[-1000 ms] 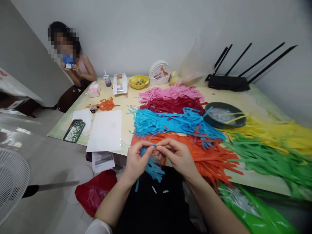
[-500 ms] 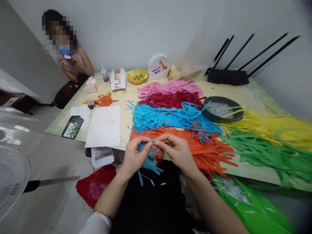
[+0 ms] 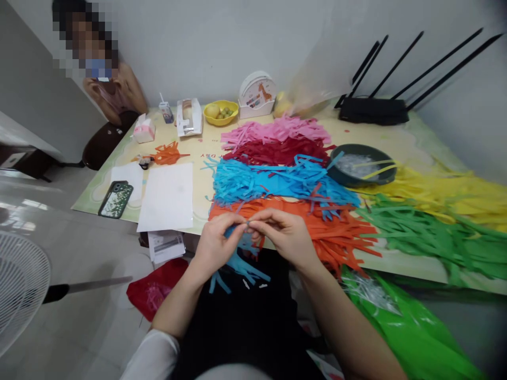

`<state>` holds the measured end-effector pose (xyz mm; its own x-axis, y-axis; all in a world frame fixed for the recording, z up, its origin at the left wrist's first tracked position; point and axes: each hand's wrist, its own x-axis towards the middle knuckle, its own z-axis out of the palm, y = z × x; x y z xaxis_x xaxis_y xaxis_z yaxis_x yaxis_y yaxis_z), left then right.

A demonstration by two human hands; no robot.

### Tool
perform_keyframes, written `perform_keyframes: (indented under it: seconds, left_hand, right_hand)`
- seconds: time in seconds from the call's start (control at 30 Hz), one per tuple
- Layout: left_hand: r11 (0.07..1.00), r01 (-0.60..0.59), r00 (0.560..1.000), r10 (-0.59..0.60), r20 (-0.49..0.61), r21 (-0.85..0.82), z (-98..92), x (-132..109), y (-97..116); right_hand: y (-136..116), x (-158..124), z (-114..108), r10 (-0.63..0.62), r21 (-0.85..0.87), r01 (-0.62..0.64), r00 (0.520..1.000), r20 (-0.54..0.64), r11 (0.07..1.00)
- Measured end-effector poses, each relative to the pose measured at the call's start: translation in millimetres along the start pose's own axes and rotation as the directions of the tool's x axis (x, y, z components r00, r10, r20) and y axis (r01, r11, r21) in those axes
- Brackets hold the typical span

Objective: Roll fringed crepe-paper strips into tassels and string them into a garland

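Note:
Both my hands meet at the table's front edge, fingertips pinched together. My left hand (image 3: 219, 244) is closed on the top of a blue fringed paper tassel (image 3: 242, 268), whose strips hang down over my lap. From the other side, my right hand (image 3: 283, 236) pinches the same tassel top, thumb against forefinger. The exact spot between the fingertips is mostly hidden. Just beyond my hands lie orange fringed strips (image 3: 332, 232), with a pile of blue fringed strips (image 3: 277, 182) behind them. Two small white bits rest on my dark clothing.
Red (image 3: 277, 151), pink (image 3: 285, 129), green (image 3: 431, 237) and yellow strips (image 3: 447, 200) cover the table. A dark bowl (image 3: 336, 177) holds clear pieces. A phone (image 3: 116, 199), white paper (image 3: 166, 198) and a router (image 3: 374, 111) lie around. A person (image 3: 122, 89) sits far left; a fan (image 3: 24, 290) stands nearer.
My hands stay pinched together at the tassel top, shifting only slightly. The tassel's hanging strips have swung and spread. The whole view has tilted a little, so the table sits higher.

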<state>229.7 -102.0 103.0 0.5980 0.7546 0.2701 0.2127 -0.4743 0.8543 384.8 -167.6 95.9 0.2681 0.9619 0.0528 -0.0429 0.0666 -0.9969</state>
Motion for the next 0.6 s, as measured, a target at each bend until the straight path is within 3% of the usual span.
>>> perform_keyframes:
  seconds: [0.23,0.47,0.6]
  left_hand:
    - [0.962,0.136,0.987,-0.153,-0.054,-0.237,8.0,-1,-10]
    - [0.980,0.092,0.983,-0.118,-0.142,-0.178,16.1,-10,-12]
    - [0.936,0.142,0.982,-0.174,-0.073,-0.323,20.6,-10,-14]
  right_hand:
    - [0,2,1,0.004,-0.046,-0.006,1.000,-0.031,0.999]
    - [7,2,-1,0.090,-0.033,-0.089,0.995,0.040,0.996]
    - [4,1,-7,0.068,-0.075,-0.068,0.998,-0.002,0.995]
